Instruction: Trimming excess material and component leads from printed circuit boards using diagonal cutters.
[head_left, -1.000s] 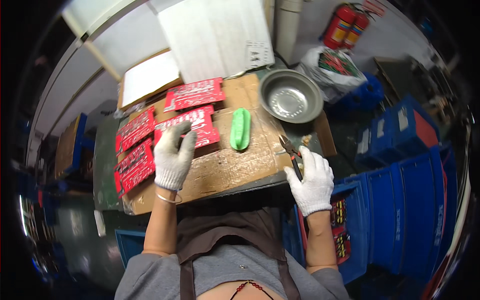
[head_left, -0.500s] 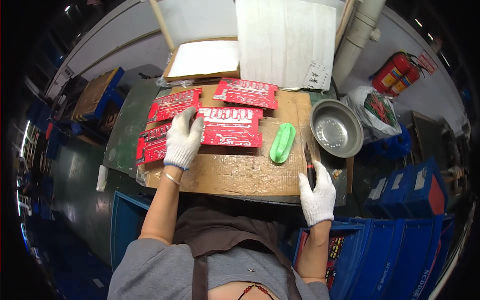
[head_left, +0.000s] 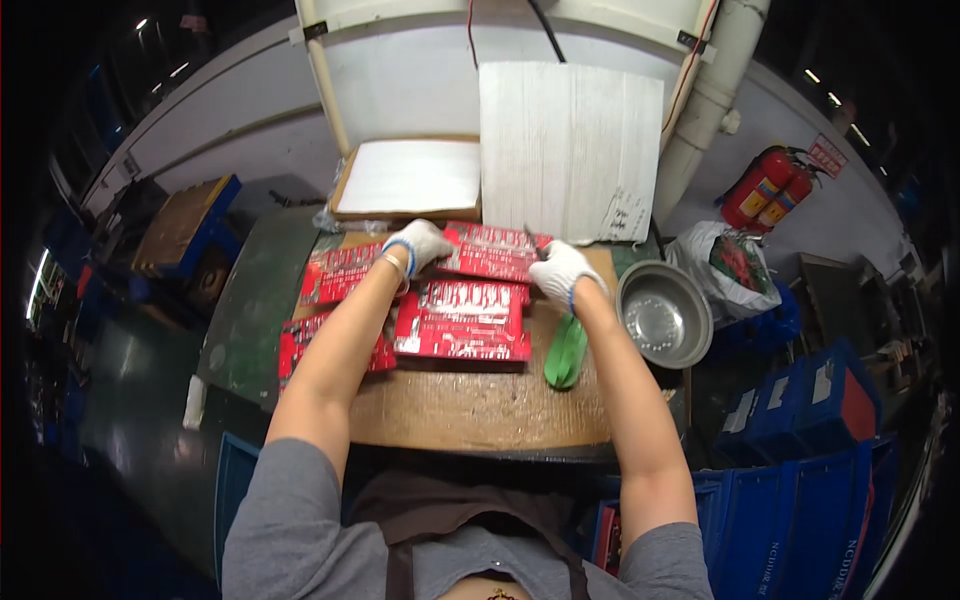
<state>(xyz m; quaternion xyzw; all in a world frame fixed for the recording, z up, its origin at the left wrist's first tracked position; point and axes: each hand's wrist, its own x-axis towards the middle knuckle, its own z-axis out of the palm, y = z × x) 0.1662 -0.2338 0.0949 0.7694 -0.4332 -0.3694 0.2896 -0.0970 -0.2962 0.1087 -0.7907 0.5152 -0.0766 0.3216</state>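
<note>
Both my hands wear white knit gloves and reach to the far red circuit board (head_left: 492, 252). My left hand (head_left: 422, 243) is closed on its left edge. At the board's right end is my right hand (head_left: 566, 272), closed around a slim dark hand tool (head_left: 537, 246) that looks like pliers; most of it is hidden by the glove. Nearer to me lies another red circuit board (head_left: 463, 322). Two more stand to the left, a far-left board (head_left: 335, 273) and a near-left board (head_left: 300, 345), partly covered by my left forearm.
A green oblong piece (head_left: 566, 355) lies under my right forearm on the cardboard sheet (head_left: 470, 415). Right of it stands a metal bowl (head_left: 665, 315), with a plastic bag (head_left: 715, 265) beyond. Behind the boards are a shallow cardboard box (head_left: 410, 178) and a white panel (head_left: 565, 150).
My left hand has gone from the middle boards to the far board. My right hand has carried the dark tool from the near right up to that board's right end. The view has tilted up.
</note>
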